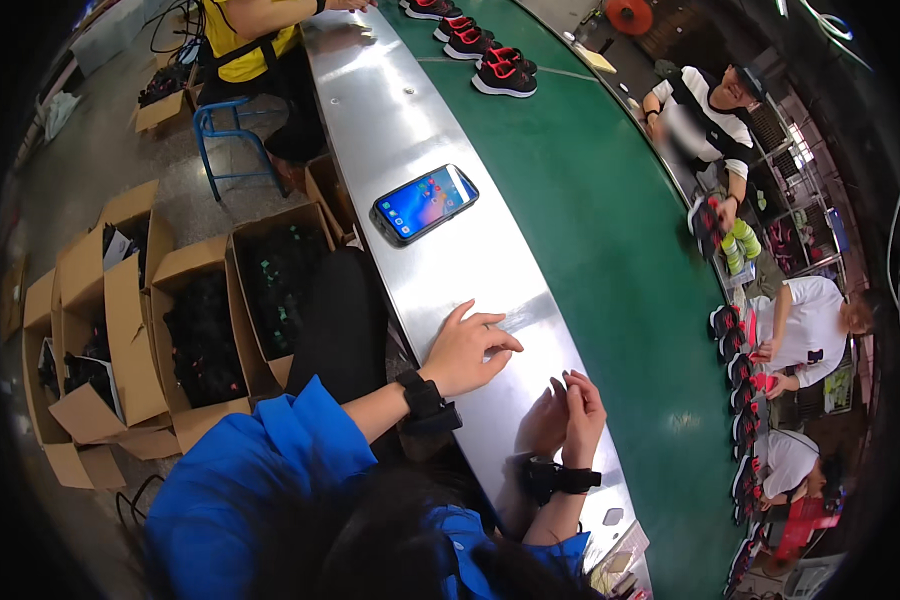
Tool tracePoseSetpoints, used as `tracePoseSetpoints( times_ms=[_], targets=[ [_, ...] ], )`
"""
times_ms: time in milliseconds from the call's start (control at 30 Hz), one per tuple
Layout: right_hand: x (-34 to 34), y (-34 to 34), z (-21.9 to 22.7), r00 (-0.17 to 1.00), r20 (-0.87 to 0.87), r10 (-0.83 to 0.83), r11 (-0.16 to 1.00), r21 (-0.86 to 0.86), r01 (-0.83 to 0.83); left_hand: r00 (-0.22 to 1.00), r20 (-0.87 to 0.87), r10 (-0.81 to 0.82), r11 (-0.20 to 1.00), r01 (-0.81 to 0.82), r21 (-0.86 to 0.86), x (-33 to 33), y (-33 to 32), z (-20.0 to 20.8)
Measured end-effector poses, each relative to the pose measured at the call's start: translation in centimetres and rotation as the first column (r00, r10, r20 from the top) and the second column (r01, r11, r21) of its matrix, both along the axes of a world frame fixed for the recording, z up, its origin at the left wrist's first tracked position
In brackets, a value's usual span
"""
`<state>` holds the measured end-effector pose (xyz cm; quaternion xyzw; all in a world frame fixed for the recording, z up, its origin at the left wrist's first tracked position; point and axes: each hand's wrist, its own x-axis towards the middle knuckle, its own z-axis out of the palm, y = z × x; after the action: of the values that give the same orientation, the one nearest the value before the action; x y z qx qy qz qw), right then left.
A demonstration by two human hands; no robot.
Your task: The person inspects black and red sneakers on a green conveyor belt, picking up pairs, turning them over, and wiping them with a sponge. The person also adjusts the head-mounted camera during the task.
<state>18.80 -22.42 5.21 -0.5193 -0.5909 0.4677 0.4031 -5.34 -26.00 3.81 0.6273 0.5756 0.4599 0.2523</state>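
Note:
My left hand [467, 352] hovers over the shiny metal ledge, its fingers spread and slightly bent, with nothing in it. To its right, my right hand [584, 418] is above the ledge near the green belt, fingers loosely curved and nothing visible in them. A dark band with a small box is strapped round each wrist. Farther up the metal ledge [530, 330] lies a smartphone [426, 204] with its screen lit, apart from both hands.
Beside the ledge runs a green conveyor belt [610, 270], carrying black-and-red sneakers [503, 75] at the far end. Across it, several people handle shoes. Cardboard boxes [200, 330] of dark parts stand at my left, near a blue stool [232, 140] with a seated person in yellow.

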Motion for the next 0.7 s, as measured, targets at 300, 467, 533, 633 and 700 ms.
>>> tracePoseSetpoints(
  times_ms=[300, 467, 533, 633, 700],
  targets=[
    [0.3, -0.2, 0.1, 0.99, -0.069, -0.126, 0.99, -0.073, 0.121, 0.996, 0.083, -0.018, 1.0, 0.016, 0.021, -0.3, -0.7, 0.2],
    [0.5, -0.2, -1.4, 0.993, 0.028, -0.119, 0.993, 0.014, 0.118, 0.995, 0.077, -0.062, 0.998, 0.063, -0.014, -0.4, -0.9, 0.1],
    [0.4, 0.1, -1.5, 0.989, 0.039, -0.145, 0.989, 0.023, 0.144, 0.987, 0.151, -0.052, 0.999, 0.051, 0.01, -0.1, -0.7, 0.1],
    [-0.3, 0.1, -1.3, 0.984, -0.03, -0.176, 0.984, -0.03, 0.175, 0.963, 0.264, -0.061, 0.997, 0.071, -0.029, -0.5, -0.6, -0.3],
    [-0.6, 0.0, -1.0, 0.983, -0.029, -0.182, 0.983, -0.033, 0.181, 0.91, 0.405, -0.083, 0.983, 0.142, -0.117, -0.9, -0.8, 0.7]
  ],
)
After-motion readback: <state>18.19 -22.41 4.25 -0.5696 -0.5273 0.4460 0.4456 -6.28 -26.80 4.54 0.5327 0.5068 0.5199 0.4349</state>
